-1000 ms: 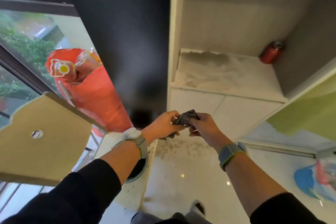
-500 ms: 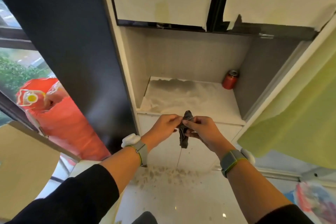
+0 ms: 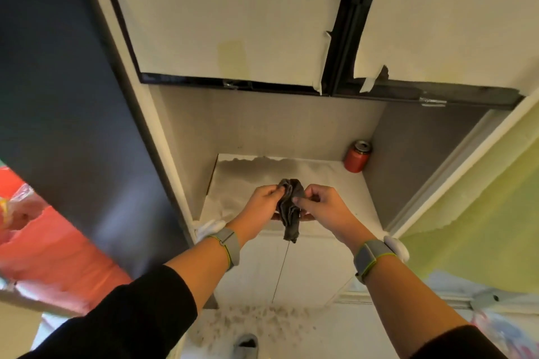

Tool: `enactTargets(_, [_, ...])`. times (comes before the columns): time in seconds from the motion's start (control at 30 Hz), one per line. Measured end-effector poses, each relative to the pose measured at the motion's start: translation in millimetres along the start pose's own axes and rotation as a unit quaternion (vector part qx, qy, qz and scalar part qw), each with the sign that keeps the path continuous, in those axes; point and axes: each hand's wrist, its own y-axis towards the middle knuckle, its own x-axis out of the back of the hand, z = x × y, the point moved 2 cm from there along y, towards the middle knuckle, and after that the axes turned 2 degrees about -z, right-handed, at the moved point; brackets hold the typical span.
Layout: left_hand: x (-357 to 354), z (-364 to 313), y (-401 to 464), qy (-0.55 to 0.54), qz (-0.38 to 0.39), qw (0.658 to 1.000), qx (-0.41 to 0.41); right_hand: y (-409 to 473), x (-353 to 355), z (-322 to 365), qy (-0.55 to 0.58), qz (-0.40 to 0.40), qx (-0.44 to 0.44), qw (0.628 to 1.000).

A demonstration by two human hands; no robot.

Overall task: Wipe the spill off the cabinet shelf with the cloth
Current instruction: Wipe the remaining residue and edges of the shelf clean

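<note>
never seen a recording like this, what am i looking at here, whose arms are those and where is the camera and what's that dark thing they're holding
There is no machine here. The camera is worn on a person's head and looks forward and down, so the two arms reaching in from the bottom are that person's own. Only this one view exists.

Both hands are bare, with black sleeves and a grey band on each wrist. The left hand and the right hand together pinch a crumpled dark cloth, whose lower end hangs loose, with a thin thread dangling below it.

Behind the hands is an open cabinet. Its pale shelf carries a greyish stain towards the back, and a red can stands upright in the back right corner. Above are two closed doors. The cloth is not yet touching the shelf.
</note>
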Motion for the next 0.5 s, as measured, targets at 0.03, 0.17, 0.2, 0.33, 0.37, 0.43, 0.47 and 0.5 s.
enactTargets(0.03, [5, -2, 14, -0.028, -0.011, 0.999, 0.014, 12, 2, 3, 0.02, -0.02, -0.007, 1.0])
enactTargets(0.17, [14, -7, 55, -0.079, 0.032, 0.993, 0.086, 46, 5, 4, 0.091, -0.095, -0.047, 0.99])
enactTargets(0.2, [12, -6, 61, -0.078, 0.059, 0.99, 0.098, 51, 4, 3, 0.108, -0.111, -0.057, 0.986])
enactTargets(0.33, [3, 1, 79, -0.092, 0.131, 0.98, 0.116, 67, 3, -7, 0.169, -0.18, -0.109, 0.963])
enactTargets(0.37, [1, 4, 83, -0.119, 0.137, 0.974, 0.137, 70, 4, -9, 0.174, -0.187, -0.122, 0.959])
enactTargets(0.43, [2, 8, 92, -0.188, 0.151, 0.954, 0.181, 77, 9, -15, 0.176, -0.195, -0.147, 0.954])
enactTargets(0.47, [4, 10, 97, -0.217, 0.152, 0.944, 0.195, 80, 12, -18, 0.175, -0.2, -0.157, 0.951])
enactTargets(0.5, [6, 14, 101, -0.233, 0.152, 0.938, 0.206, 84, 16, -20, 0.173, -0.202, -0.161, 0.95])
